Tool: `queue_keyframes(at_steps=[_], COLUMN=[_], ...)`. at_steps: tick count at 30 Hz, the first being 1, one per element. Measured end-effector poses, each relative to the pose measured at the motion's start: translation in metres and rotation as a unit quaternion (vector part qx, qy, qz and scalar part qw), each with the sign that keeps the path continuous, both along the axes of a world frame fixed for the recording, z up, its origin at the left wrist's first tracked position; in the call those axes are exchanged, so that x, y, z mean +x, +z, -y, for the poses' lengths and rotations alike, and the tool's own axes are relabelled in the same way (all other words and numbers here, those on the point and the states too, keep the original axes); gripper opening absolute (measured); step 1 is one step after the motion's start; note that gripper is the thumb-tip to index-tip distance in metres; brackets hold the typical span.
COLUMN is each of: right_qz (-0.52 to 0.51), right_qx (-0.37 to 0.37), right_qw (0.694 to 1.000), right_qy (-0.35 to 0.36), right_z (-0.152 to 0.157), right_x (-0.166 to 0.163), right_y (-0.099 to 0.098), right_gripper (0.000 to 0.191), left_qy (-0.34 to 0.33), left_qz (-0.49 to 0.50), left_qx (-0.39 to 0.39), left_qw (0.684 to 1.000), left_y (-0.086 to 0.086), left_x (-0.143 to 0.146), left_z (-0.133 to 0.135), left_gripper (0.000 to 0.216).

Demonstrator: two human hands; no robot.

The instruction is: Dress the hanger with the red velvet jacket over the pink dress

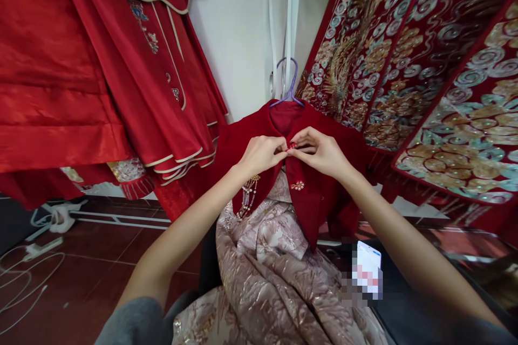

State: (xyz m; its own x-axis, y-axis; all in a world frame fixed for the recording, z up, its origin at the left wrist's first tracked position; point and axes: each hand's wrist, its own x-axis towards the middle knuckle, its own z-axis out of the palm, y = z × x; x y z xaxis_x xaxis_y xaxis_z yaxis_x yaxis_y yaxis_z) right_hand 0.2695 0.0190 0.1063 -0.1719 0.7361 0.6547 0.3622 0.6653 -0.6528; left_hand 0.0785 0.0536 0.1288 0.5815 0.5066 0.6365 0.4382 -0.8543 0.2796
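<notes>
A dark red velvet jacket [315, 194] hangs on a purple hanger [288, 83] in front of me. My left hand [261, 153] and my right hand [319, 151] meet at its collar, both pinched on the jacket's front edges around a small red button [292, 145]. A second ornate button [297, 185] sits lower on the right panel. A beaded tassel [247, 197] dangles from the left panel. Beneath the jacket spills a pale pink brocade skirt [267, 269].
Red embroidered garments [133, 64] hang at the left. Gold and teal patterned red fabric [424, 64] hangs at the right. A white wall [238, 27] is behind. White cables and a power strip [40, 248] lie on the red tile floor. A phone [367, 269] rests at lower right.
</notes>
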Motion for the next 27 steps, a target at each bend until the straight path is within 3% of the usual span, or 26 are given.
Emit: queue_keyframes(at_steps=[6, 9, 11, 15, 17, 20, 24, 27], right_qz=[0.049, -0.008, -0.063, -0.122, -0.141, -0.185, -0.203, -0.174], right_qx=[0.025, 0.019, -0.001, -0.041, -0.05, -0.054, -0.063, -0.083], right_qw=[0.998, 1.0, 0.998, 0.99, 0.984, 0.971, 0.974, 0.981], right_qy=[0.007, -0.012, -0.016, -0.05, -0.101, -0.141, -0.078, -0.021], right_z=[-0.004, -0.005, 0.0, 0.024, 0.039, 0.058, 0.076, 0.078], right_x=[-0.001, -0.01, -0.015, -0.016, -0.011, -0.002, -0.012, -0.034], right_y=[-0.001, -0.015, -0.03, -0.063, -0.074, -0.077, -0.065, -0.059], right_gripper=[0.028, 0.037, 0.05, 0.067, 0.059, 0.041, 0.03, 0.028], left_qy=[-0.012, -0.03, -0.053, -0.113, -0.124, -0.135, -0.161, -0.102], left_qz=[-0.015, 0.083, 0.175, 0.309, 0.344, 0.366, 0.354, 0.373], left_qx=[0.012, -0.062, -0.153, -0.347, -0.399, -0.427, -0.452, -0.412], left_qw=[1.0, 0.994, 0.971, 0.878, 0.841, 0.816, 0.803, 0.825], left_y=[-0.004, -0.017, -0.028, -0.053, -0.063, -0.077, -0.093, -0.103], left_x=[0.006, 0.012, 0.015, 0.016, 0.015, 0.018, 0.029, 0.035], left_z=[0.004, 0.008, 0.01, 0.006, 0.004, 0.003, 0.007, 0.014], left_gripper=[0.01, 0.007, 0.015, 0.021, 0.028, 0.03, 0.028, 0.027])
